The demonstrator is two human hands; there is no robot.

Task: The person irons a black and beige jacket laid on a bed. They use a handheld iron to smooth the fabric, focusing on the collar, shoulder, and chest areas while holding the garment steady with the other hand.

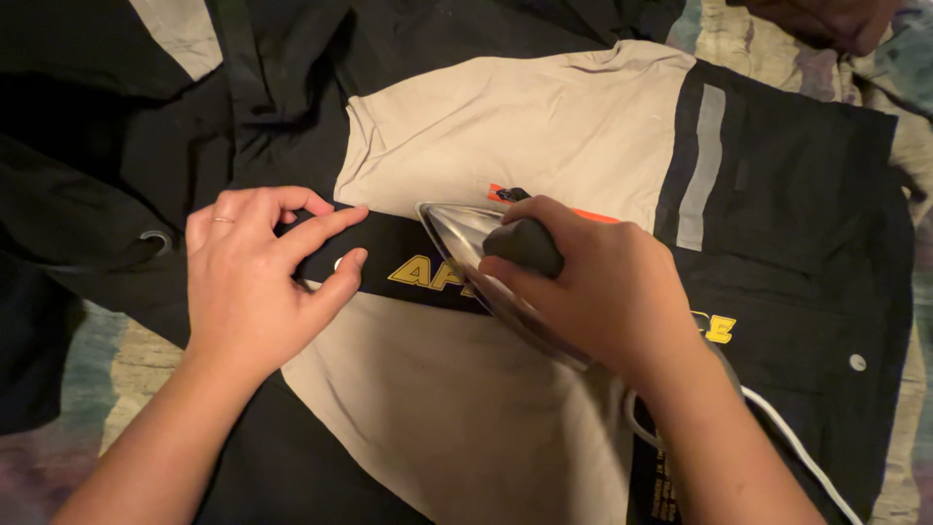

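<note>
Left hand point(255, 282), fingers spread, pins flat the black band of a smooth black-and-beige fabric jacket point(505, 126) spread on a mottled patterned cloth surface point(117, 360), while right hand point(603, 287) closes around the dark-handled, shiny-soled iron point(486, 258); best kept gliding, fabric taut, fingers clear.

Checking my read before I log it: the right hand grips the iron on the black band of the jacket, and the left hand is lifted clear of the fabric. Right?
Not quite. In the head view the left hand lies flat on the jacket, fingers pressing the black band. The right hand does grip the iron on that band.
</note>
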